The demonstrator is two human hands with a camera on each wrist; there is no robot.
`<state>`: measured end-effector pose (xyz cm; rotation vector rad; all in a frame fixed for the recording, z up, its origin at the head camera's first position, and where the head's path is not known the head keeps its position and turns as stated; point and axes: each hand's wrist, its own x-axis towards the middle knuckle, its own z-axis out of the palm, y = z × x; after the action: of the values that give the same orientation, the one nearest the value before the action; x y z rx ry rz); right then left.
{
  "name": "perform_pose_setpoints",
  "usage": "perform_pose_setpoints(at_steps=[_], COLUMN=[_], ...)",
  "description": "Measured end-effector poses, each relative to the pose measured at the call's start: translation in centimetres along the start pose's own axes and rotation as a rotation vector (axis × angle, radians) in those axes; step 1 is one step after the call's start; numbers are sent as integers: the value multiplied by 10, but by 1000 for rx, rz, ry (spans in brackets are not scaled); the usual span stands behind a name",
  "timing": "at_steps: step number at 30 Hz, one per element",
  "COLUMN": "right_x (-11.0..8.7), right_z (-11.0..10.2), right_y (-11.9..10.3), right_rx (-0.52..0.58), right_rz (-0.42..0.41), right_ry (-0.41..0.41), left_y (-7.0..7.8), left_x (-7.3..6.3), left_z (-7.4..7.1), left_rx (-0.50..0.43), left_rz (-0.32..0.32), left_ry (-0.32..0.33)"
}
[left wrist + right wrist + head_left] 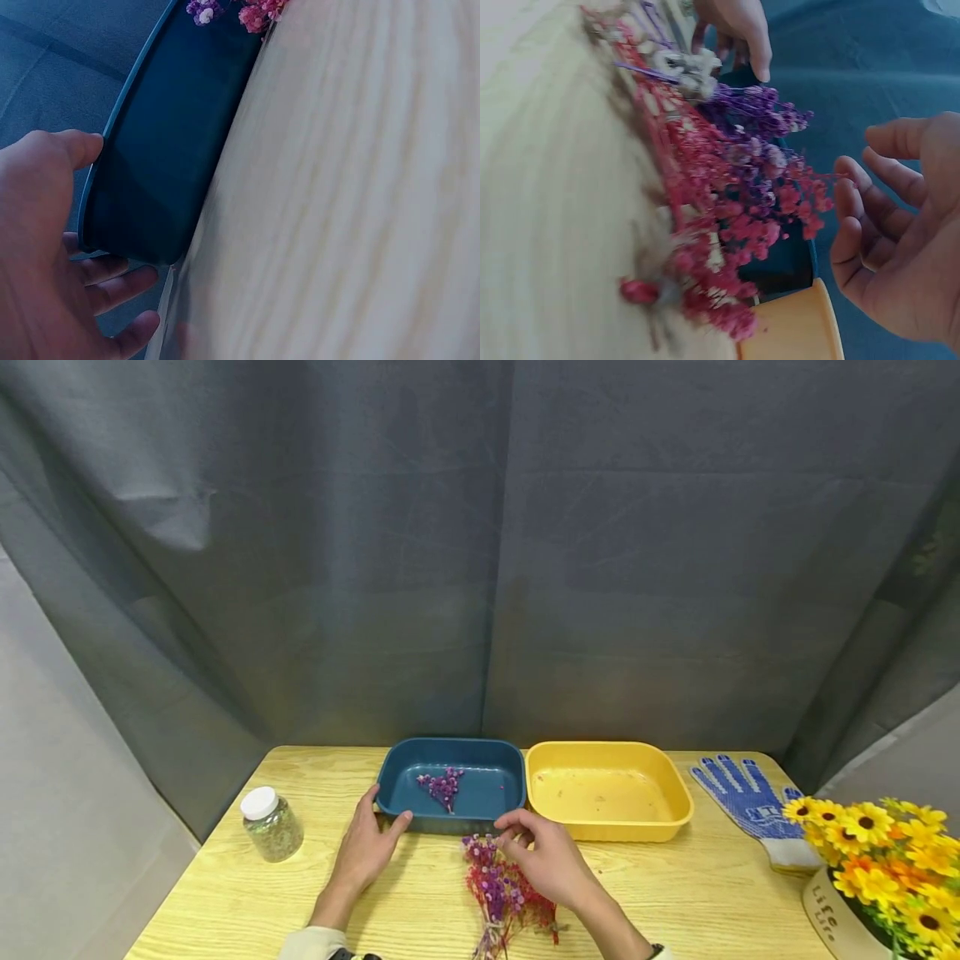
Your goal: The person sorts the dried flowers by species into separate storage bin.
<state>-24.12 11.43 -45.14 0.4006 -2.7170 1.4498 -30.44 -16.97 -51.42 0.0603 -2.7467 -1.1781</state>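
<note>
We see the left hand (363, 847) at the near left corner of the blue box (450, 827), thumb on the rim and fingers spread, probably so that the box does not slide. The right hand (551, 864) is just beside the flower heads, its fingers loosely bent and apart; we see nothing pinched, though 1 red tip comes very near a finger. The purple bunch (493, 893) and red flowers (542, 906) lie before the 2 boxes, perhaps to keep the reach short; 1 purple sprig (444, 787) lies inside the blue box, next to the yellow box (622, 832). In the head view, the lower stems are cut off and the right hand covers some blossoms; 1 left finger is partly hidden by the box.
</note>
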Motion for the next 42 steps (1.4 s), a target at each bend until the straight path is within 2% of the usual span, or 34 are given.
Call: perform_pose_setpoints(at_steps=[8, 17, 24, 27, 36, 42], right_x=[-20, -38, -47, -51, -59, -61], right_z=[2, 3, 7, 9, 12, 17], right_y=[7, 7, 7, 7, 12, 19], right_rx=[-36, 28, -18, -41, -53, -166], right_rz=[34, 88, 80, 71, 58, -4], right_ry=[73, -3, 121, 142, 62, -21], left_y=[-1, 1, 3, 4, 3, 4], left_x=[-2, -1, -1, -1, -1, -1], left_z=[1, 1, -1, -1, -2, -2], left_rx=[16, 29, 26, 27, 27, 26], left_rz=[-12, -20, -15, -13, -21, -26], left_ry=[-10, -13, -10, -4, -10, -18])
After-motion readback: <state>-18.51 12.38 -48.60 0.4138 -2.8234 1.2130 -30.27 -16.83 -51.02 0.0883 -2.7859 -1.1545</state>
